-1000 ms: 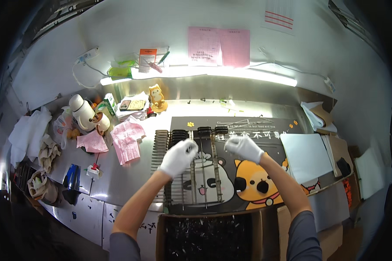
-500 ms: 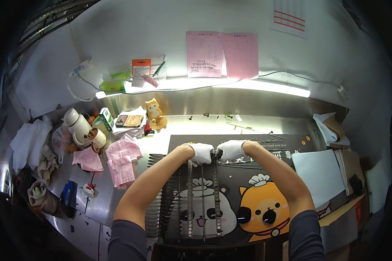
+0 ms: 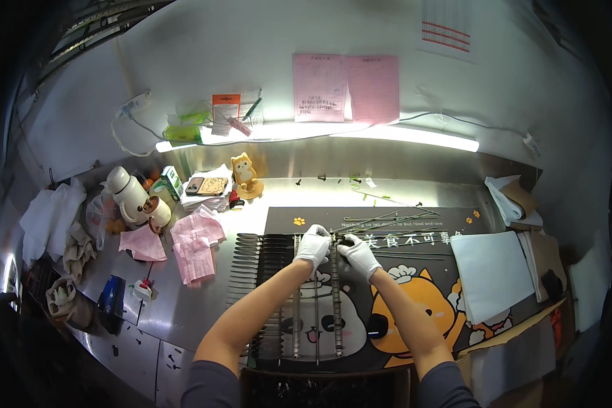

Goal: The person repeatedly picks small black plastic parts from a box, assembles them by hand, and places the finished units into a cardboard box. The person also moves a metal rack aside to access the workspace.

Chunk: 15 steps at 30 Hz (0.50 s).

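Head view: both gloved hands meet at the far end of a long metal rod (image 3: 335, 299) lying on the dark mat (image 3: 428, 319) mid-counter. The left hand (image 3: 313, 246) and right hand (image 3: 358, 253) have fingers closed on that end. The rod's long axis runs from the hands toward the counter's near edge, beside parallel rods (image 3: 296, 306).

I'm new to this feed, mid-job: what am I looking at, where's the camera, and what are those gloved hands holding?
This is one wide fisheye view from a camera on the person's head, looking down, so straight edges bend. No machine: two bare arms in white gloves. The left hand and right hand meet at the far end of a long metal rod, which lies among similar rods on a dark cartoon-print mat. The mat lies on a steel workbench. Thin loose wires lie beyond the hands, pink papers to the left, and a white sheet to the right.
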Each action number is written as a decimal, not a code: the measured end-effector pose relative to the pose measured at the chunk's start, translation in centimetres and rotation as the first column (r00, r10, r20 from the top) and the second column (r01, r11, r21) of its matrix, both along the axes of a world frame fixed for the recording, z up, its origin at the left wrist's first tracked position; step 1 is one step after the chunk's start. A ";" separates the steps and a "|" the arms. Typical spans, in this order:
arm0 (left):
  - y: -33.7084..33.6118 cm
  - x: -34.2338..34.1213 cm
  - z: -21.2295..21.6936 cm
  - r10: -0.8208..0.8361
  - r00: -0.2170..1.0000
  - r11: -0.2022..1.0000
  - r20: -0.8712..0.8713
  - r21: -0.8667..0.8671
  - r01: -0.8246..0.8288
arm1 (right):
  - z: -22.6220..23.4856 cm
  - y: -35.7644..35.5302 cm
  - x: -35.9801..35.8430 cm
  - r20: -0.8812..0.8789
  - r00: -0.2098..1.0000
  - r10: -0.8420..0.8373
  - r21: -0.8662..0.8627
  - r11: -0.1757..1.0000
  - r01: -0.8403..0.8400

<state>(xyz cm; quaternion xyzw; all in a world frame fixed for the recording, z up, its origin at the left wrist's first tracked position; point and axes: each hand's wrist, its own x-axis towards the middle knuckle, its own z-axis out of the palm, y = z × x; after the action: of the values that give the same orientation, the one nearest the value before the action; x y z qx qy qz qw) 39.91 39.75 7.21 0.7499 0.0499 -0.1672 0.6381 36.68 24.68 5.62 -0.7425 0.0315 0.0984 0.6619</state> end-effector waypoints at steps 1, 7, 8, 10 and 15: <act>0.6 -0.5 1.5 -0.051 0.998 0.999 0.048 -0.010 0.052 | 1.2 -0.6 -0.6 0.009 1.000 0.005 -0.091 0.996 -0.004; 5.6 -11.4 6.5 -0.615 0.694 0.734 0.374 0.595 0.329 | 9.6 0.4 -7.8 0.007 0.742 0.670 -0.860 0.383 -0.337; 6.4 -13.7 7.0 -0.676 0.608 0.663 0.417 0.705 0.254 | 10.1 0.9 -9.8 -0.013 0.694 0.720 -0.847 0.361 -0.391; 8.3 -18.4 7.3 -0.694 0.643 0.664 0.322 0.631 0.401 | 11.2 2.1 -13.8 -0.098 0.683 0.724 -0.744 0.402 -0.533; 11.3 -28.9 3.9 -0.477 0.738 0.855 0.477 0.445 0.265 | 11.5 5.8 -21.3 -0.249 0.617 0.747 -0.444 0.478 -0.758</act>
<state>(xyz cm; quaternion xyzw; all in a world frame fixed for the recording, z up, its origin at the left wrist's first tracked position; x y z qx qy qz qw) 10.98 51.06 11.13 0.8594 -0.2681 -0.0487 0.4326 15.36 30.44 17.15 -0.8254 -0.2651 0.3737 0.3298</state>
